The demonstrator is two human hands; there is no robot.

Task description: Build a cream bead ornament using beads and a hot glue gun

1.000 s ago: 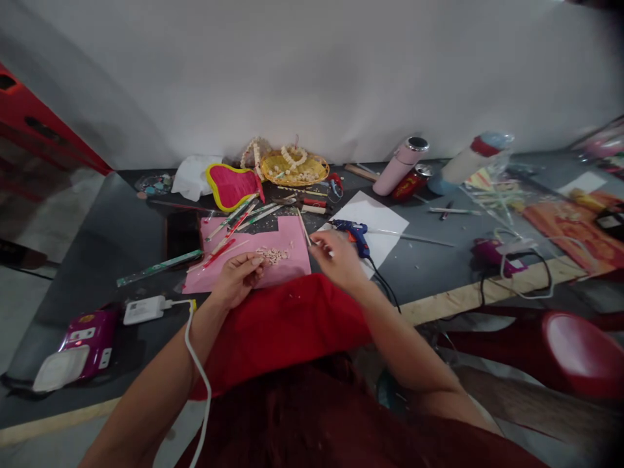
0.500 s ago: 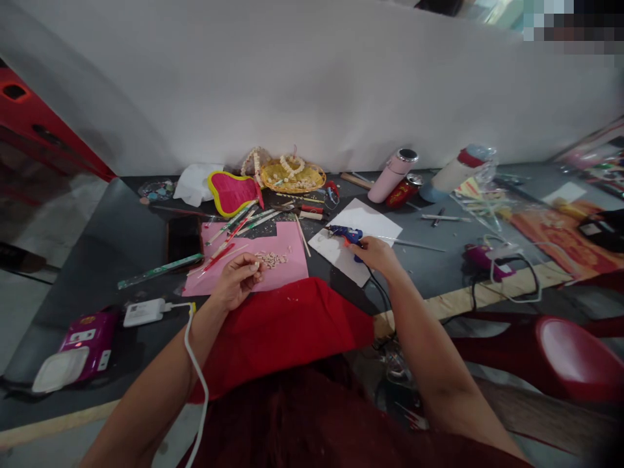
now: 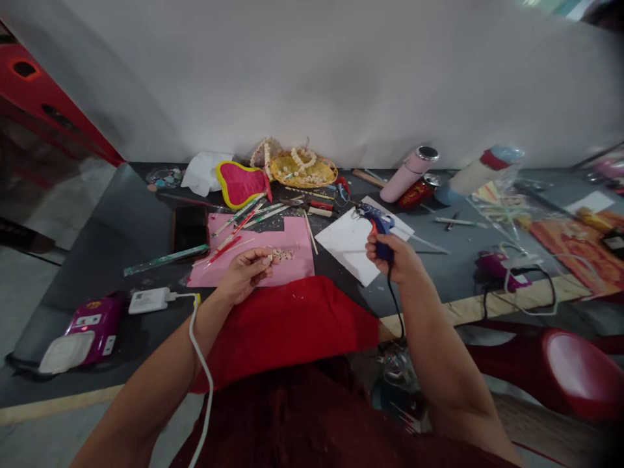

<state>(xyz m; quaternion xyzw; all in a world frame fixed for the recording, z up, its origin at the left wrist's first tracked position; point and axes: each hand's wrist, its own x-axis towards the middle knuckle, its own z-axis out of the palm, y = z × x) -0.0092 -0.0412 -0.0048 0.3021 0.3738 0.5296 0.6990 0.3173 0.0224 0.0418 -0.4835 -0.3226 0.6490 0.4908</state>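
Observation:
A blue hot glue gun (image 3: 383,234) with an orange trigger is gripped by my right hand (image 3: 394,257), its nozzle pointing up and left over a white sheet (image 3: 344,244). A black cord hangs from its handle. My left hand (image 3: 246,274) is closed in a pinch on a small pale bead-like piece (image 3: 269,258). Beside those fingertips, a pile of similar small pieces (image 3: 285,254) lies on pink paper (image 3: 234,263). Red cloth (image 3: 302,325) covers the table edge and my lap below both hands.
Behind stand a yellow basket (image 3: 280,177) with beaded rings, a pink heart-shaped piece (image 3: 241,184), a pink flask (image 3: 409,174) and a red can (image 3: 419,190). To the left are a phone (image 3: 190,231), a white adapter (image 3: 150,300) and a purple box (image 3: 95,325); a white cable crosses my left forearm.
My right hand has lifted the glue gun off the white sheet and now grips its handle upright. My left hand keeps its pinch near the pile. The view has shifted slightly.

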